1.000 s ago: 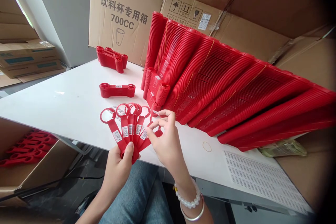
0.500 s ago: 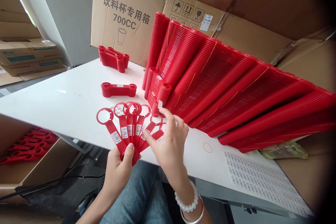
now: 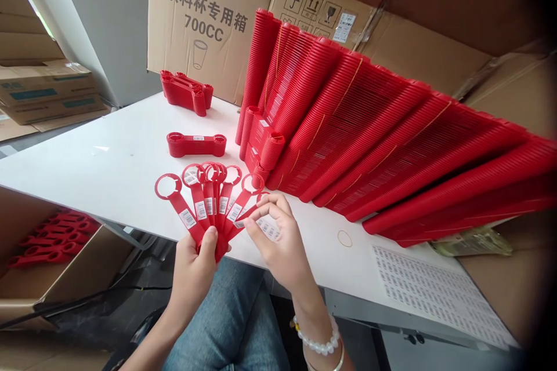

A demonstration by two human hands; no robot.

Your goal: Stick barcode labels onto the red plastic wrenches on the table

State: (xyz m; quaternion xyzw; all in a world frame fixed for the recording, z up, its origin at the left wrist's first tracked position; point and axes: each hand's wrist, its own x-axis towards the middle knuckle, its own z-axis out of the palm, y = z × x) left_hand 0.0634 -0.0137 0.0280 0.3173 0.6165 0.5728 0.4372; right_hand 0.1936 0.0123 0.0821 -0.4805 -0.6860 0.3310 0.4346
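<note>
My left hand (image 3: 194, 269) grips the lower ends of a fan of several flat red plastic ring-ended tags (image 3: 209, 200), each with a white barcode sticker on its stem. My right hand (image 3: 278, 240) is at the fan's right side, with its fingers pinched on the rightmost red tag. Both hands hover over the near edge of the white table (image 3: 122, 156). A small sheet of barcode stickers (image 3: 267, 228) lies on the table just under my right hand.
Long stacked rows of the same red tags (image 3: 369, 139) lean against cardboard boxes (image 3: 209, 17) at the back. Two smaller red bundles (image 3: 196, 145) (image 3: 185, 91) lie on the table. A large sticker sheet (image 3: 430, 290), a rubber band (image 3: 344, 238), and a floor box of tags (image 3: 47, 240) are nearby.
My right hand went up to the edge of the red stack half a second ago and came back down to the fan's right side. The fan shifted slightly left.
</note>
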